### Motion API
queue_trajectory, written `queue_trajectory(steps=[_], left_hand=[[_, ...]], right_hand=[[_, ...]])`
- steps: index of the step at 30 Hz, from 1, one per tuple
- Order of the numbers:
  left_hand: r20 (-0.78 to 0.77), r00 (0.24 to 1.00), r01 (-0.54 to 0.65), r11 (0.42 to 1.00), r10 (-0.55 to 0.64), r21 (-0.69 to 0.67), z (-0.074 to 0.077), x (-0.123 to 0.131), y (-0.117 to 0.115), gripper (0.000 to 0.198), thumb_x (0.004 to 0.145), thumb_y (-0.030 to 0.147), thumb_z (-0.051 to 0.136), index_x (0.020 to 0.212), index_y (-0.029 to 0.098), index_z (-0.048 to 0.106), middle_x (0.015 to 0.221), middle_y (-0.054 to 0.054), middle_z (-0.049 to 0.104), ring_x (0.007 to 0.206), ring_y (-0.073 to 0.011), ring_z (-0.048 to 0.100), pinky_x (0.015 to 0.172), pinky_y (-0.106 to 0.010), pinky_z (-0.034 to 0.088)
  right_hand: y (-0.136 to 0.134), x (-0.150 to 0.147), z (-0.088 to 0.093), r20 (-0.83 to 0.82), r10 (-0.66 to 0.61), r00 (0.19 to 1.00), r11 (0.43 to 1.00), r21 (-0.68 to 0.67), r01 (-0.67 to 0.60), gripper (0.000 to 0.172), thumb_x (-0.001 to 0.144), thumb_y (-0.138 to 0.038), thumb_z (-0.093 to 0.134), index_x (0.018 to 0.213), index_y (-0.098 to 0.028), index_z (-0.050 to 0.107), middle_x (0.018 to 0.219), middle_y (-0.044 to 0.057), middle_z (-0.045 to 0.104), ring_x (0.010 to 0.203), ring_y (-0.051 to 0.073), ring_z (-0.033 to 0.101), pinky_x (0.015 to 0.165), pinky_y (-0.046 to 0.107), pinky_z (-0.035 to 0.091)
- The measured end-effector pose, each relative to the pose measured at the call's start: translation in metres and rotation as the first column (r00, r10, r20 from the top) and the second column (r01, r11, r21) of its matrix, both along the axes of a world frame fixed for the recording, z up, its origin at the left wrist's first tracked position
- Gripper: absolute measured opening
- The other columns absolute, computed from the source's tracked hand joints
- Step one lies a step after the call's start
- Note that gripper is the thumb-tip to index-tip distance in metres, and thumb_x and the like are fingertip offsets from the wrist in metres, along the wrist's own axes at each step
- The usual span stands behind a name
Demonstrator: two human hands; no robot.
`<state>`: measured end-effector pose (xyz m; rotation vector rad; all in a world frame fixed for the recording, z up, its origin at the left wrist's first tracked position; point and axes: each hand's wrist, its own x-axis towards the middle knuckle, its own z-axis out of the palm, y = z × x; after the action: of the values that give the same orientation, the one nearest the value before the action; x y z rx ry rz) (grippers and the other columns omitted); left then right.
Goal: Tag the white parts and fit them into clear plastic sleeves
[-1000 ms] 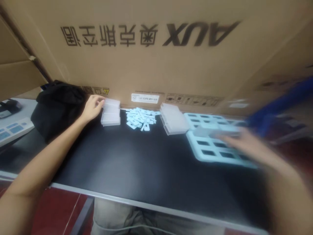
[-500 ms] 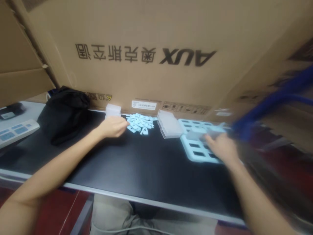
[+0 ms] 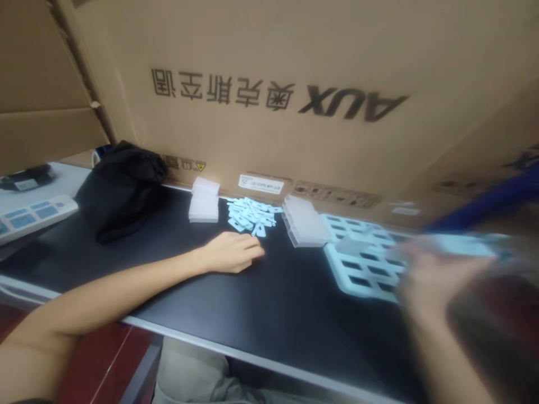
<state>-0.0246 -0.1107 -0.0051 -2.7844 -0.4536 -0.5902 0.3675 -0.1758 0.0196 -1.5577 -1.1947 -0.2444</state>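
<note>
My left hand (image 3: 236, 252) rests low over the black table, fingers curled together, just in front of a pile of small flat light blue pieces (image 3: 251, 214). Whether anything is pinched in its fingertips is hidden. My right hand (image 3: 429, 278), smeared by motion, is at the right edge of a light blue grid tray (image 3: 343, 278) with rectangular openings. It grips a blurred clear and light blue item (image 3: 463, 245) whose kind I cannot make out. A small translucent block (image 3: 352, 247) sits on the tray. Stacked translucent plastic cases (image 3: 306, 221) lie between pile and tray.
More translucent cases (image 3: 204, 206) stand left of the pile. A black cloth bag (image 3: 124, 191) and a white panel with blue labels (image 3: 40, 216) are farther left. A large cardboard box (image 3: 269, 140) walls off the back. A blue bar (image 3: 488, 196) slants at right.
My left hand has moved from the pile's left side to in front of it. My right hand has moved right, from over the tray to its right edge. The view has shifted slightly.
</note>
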Motion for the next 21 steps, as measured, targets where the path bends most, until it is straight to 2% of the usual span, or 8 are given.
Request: queue_trajectory(steps=[2,3,6,8,11,14,18,21], left_hand=[[0.130,0.991,-0.013,0.990,0.032,-0.142,0.000,0.003,-0.008,0.031,0.096,0.017,0.048,0.125,0.022,0.054,0.115,-0.008,0.070,0.094,-0.0181,0.070,0.073,-0.028,0.052],[0.210,0.976,-0.004,0.975,0.052,-0.223,-0.001,0.005,-0.012,0.034,0.097,0.019,0.048,0.131,0.022,0.050,0.116,-0.008,0.070,0.092,-0.0179,0.070,0.073,-0.029,0.053],[0.382,0.913,0.046,0.896,0.142,-0.442,0.000,0.009,-0.020,0.043,0.101,0.031,0.050,0.143,0.025,0.038,0.105,-0.004,0.071,0.076,-0.0160,0.069,0.066,-0.029,0.053],[0.381,0.906,0.071,0.825,0.182,-0.561,0.002,0.011,-0.021,0.041,0.103,0.037,0.052,0.141,0.025,0.043,0.094,-0.002,0.072,0.071,-0.0153,0.069,0.063,-0.028,0.052],[0.359,0.912,0.154,0.645,0.199,-0.748,0.006,0.013,-0.016,0.023,0.104,0.041,0.055,0.116,0.022,0.062,0.080,0.000,0.071,0.064,-0.0129,0.068,0.062,-0.025,0.052],[0.456,0.838,0.284,0.475,0.300,-0.833,0.006,0.014,-0.006,0.027,0.101,0.045,0.062,0.101,0.018,0.067,0.077,-0.002,0.071,0.055,-0.0105,0.066,0.058,-0.024,0.052],[0.566,0.658,0.325,0.492,0.496,-0.808,0.002,0.012,0.012,0.028,0.097,0.045,0.068,0.105,0.018,0.068,0.087,-0.005,0.074,0.061,-0.0110,0.068,0.058,-0.024,0.054],[0.558,0.611,0.288,0.500,0.561,-0.817,0.000,0.010,0.025,0.032,0.100,0.042,0.063,0.124,0.020,0.066,0.113,-0.011,0.076,0.074,-0.0122,0.072,0.062,-0.023,0.056]], right_hand=[[-0.004,-0.052,0.002,-0.011,0.204,0.979,0.971,-0.121,-0.204,0.050,0.076,-0.039,0.062,0.115,-0.026,0.034,0.096,0.006,0.057,0.084,0.028,0.064,0.077,0.044,0.053],[-0.006,-0.077,0.002,0.012,0.331,0.943,0.918,-0.235,-0.319,0.043,0.076,-0.038,0.062,0.109,-0.026,0.037,0.093,0.005,0.059,0.081,0.026,0.063,0.072,0.041,0.052],[-0.007,-0.137,0.002,-0.007,0.681,0.732,0.595,-0.578,-0.559,0.031,0.081,-0.035,0.060,0.103,-0.026,0.040,0.089,0.004,0.066,0.076,0.023,0.065,0.067,0.034,0.049],[-0.005,-0.157,0.002,-0.031,0.746,0.665,0.475,-0.677,-0.563,0.029,0.085,-0.038,0.059,0.104,-0.026,0.041,0.090,0.004,0.068,0.077,0.024,0.068,0.066,0.033,0.048],[-0.002,-0.162,0.001,-0.024,0.751,0.659,0.447,-0.716,-0.536,0.040,0.089,-0.049,0.059,0.115,-0.024,0.041,0.099,0.008,0.071,0.084,0.028,0.071,0.068,0.034,0.047],[-0.002,-0.154,-0.001,-0.007,0.739,0.674,0.471,-0.709,-0.525,0.049,0.090,-0.056,0.058,0.122,-0.022,0.041,0.103,0.011,0.071,0.085,0.029,0.072,0.071,0.036,0.049],[-0.004,-0.149,-0.002,0.005,0.699,0.715,0.515,-0.698,-0.498,0.051,0.092,-0.060,0.056,0.124,-0.023,0.042,0.101,0.010,0.071,0.085,0.030,0.072,0.074,0.038,0.051],[-0.005,-0.151,-0.001,0.026,0.685,0.728,0.523,-0.713,-0.467,0.051,0.091,-0.060,0.058,0.124,-0.023,0.044,0.098,0.009,0.072,0.083,0.029,0.072,0.073,0.038,0.050]])
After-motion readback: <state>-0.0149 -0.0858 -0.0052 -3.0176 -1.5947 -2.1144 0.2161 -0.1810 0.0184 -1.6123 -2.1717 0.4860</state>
